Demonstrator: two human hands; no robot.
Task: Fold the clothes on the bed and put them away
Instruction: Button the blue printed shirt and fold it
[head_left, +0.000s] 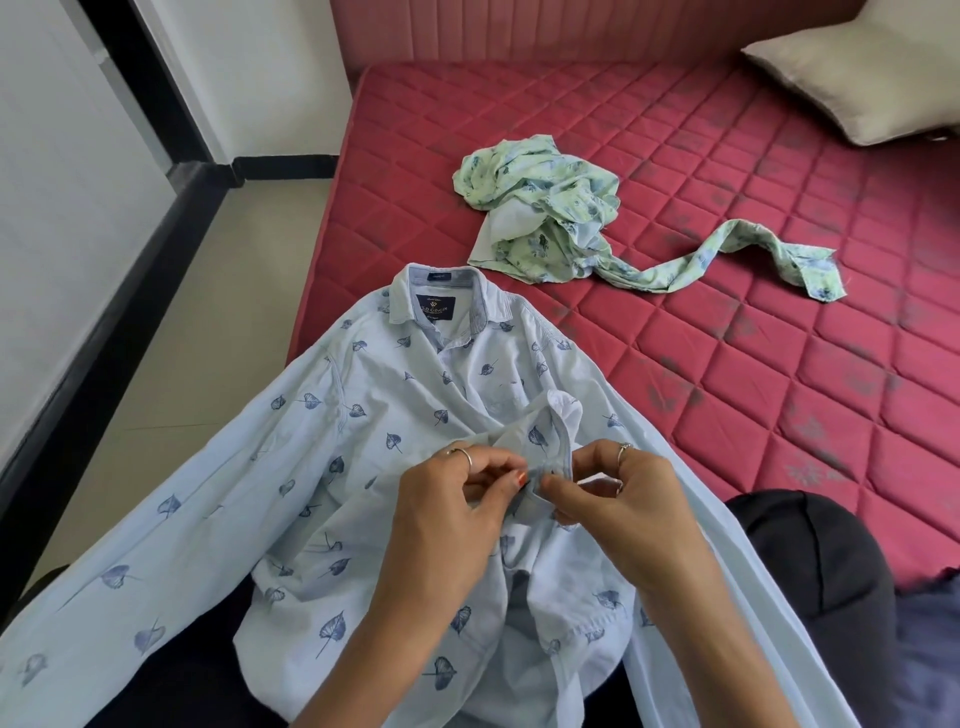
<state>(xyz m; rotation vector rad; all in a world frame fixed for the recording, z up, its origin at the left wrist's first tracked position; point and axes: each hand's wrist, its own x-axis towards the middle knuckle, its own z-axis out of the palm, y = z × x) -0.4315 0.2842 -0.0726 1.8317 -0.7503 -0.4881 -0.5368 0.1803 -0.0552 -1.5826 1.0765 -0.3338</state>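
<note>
Light-blue leaf-print shirt spread front-up across the near corner of the red mattress and over the lap, collar at 12 o'clock, hem at 6 o'clock; laid so, probably, to keep the front placket within easy reach of both hands. Sleeves trailing off toward 8 o'clock and 5 o'clock, left loose and clear of the work at the middle.

Left hand and right hand meeting at the shirt's centre, fingertips nearly touching. Left thumb and forefinger pinching a bunched edge of the front panel; right thumb and forefinger pinching the opposite edge, other fingers curled under. Both edges lifted off the cloth beneath, most likely to bring a button to its hole before folding, so the front lies closed and flat. Button itself too small to make out.

Green floral garment crumpled in a heap at 1 o'clock from the shirt's collar, near it but not touching, one long strip stretching toward 3 o'clock. Untouched, seemingly waiting its turn. Beige pillow far off at 2 o'clock, by the padded headboard. Dark-clothed knee at 4 o'clock from the hands, resting on the mattress edge, partly under the right sleeve. Tiled floor at 10 o'clock.

Task judged early: shirt still being readied, no fold made, nothing put away. Next step calls for fastening, then smoothing the panels flat.
</note>
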